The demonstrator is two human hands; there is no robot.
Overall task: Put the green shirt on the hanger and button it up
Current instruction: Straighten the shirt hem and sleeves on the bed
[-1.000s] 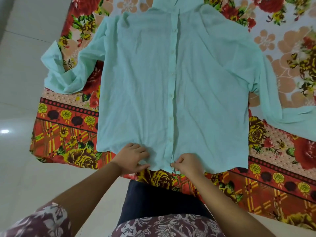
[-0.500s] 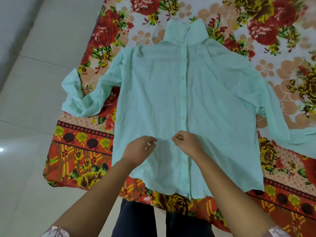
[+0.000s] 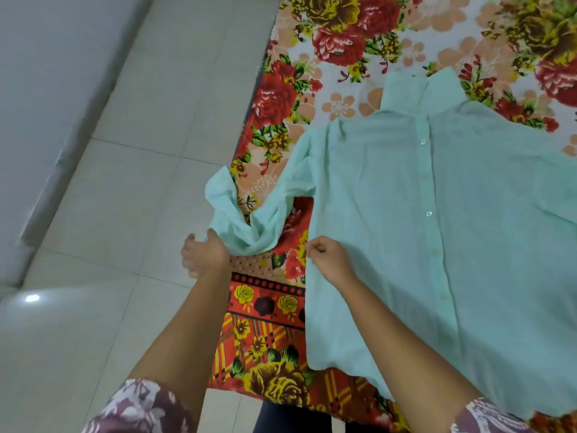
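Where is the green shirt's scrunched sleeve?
Head view, left of centre: the green shirt's sleeve drapes over the flowery sheet's edge, beside the left hand.

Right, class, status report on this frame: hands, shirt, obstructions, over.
Left hand open, against the sleeve end. Right hand pinching the green shirt at its side edge. Shirt flat on floral bedsheet, no hanger in view. Nothing blocking.

We see a bed covered by a floral sheet (image 3: 343, 42), with tiled floor (image 3: 125, 182) along its left edge. The green shirt (image 3: 390, 214) lies flat on it, hem at the near edge, one sleeve trailing over the left edge.
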